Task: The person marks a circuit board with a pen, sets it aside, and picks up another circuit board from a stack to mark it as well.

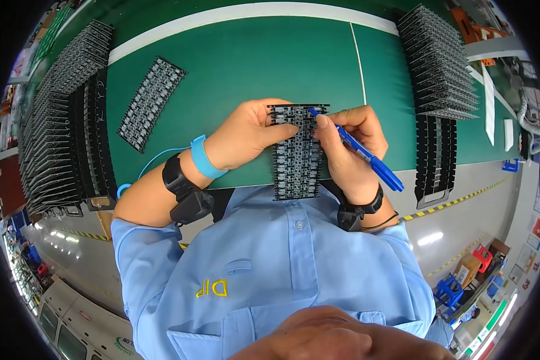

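Note:
A black circuit board panel (297, 165), packed with rows of small components, is held upright in front of my chest. My left hand (246, 133) grips its upper left side, with the thumb lying across the face and the other fingers behind it. Between the fingers of my right hand (355, 141) is a blue marker pen (375, 161), slanting up to the left. Its tip is at the upper part of the panel; whether it touches cannot be made out. A second circuit board panel (152, 104) lies tilted on the green mat (240, 66), beyond my left forearm.
Black racks filled with many similar panels stand at the left (57, 132) and right (436, 66) of the bench. A blue cord (162, 155) runs from my left wrist strap (204, 157) to the bench edge. Stools (449, 291) stand on the floor at lower right.

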Motion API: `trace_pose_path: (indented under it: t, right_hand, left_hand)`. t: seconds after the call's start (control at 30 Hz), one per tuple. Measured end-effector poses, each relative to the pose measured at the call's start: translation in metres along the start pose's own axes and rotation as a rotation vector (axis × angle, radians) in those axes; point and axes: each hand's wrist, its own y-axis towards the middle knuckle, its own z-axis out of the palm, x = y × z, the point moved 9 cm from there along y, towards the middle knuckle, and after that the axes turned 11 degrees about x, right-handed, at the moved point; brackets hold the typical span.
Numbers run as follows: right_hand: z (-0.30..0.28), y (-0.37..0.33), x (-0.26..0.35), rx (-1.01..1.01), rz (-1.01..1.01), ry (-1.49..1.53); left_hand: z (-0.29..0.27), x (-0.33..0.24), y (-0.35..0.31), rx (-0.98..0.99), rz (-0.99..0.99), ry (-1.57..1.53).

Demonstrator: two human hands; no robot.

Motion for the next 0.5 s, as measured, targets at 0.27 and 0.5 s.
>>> trace_pose_path:
  t: [0.27, 0.5]
  right_hand:
    - [0.020, 0.010, -0.010, 0.011, 0.070, 0.072]
    - [0.021, 0.010, -0.011, 0.006, 0.044, -0.016]
  left_hand:
    - [-0.005, 0.017, -0.002, 0.017, -0.015, 0.059]
    - [-0.003, 0.020, -0.005, 0.047, -0.106, -0.008]
